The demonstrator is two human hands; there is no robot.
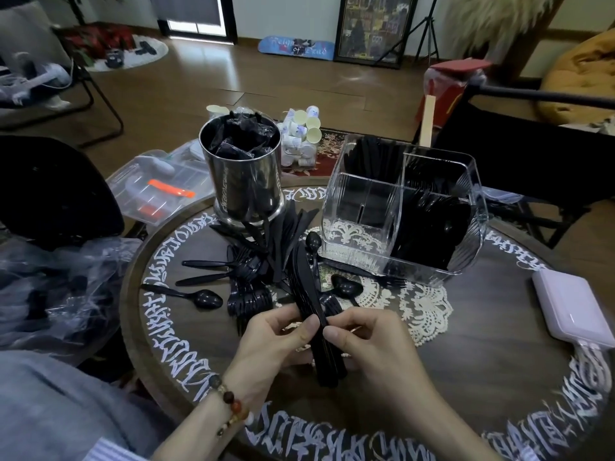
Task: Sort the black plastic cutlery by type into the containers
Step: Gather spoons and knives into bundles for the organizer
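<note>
While both hands met over the near middle of the round table (466,327), I saw them share one bundle of black knives (312,304). My left hand (276,341) curled round the bundle from the left, thumb pressed to its side, and a beaded bracelet (229,404) sat on that wrist. My right hand (369,347) pinched the same bundle from the right, thumb tip against the handles. The blades pointed away from me, toward the clear acrylic organizer (402,207).

That organizer stood at the far right of the table. Its right compartment held a dense stack of black cutlery, its rear left compartment held upright black pieces, and I could not tell the type in either. To the organizer's left stood a steel canister (246,174) stuffed with wrapped black cutlery. Between canister and hands lay a loose pile of forks (249,287) and knives, partly on a white lace doily (416,304). One spoon (199,296) lay left of the pile, another spoon (346,287) just in front of the organizer, and a third spoon (313,251) leaned near its front left corner. A pale lilac case (572,307) rested at the table's right edge, beyond the organizer's near right corner.
</note>
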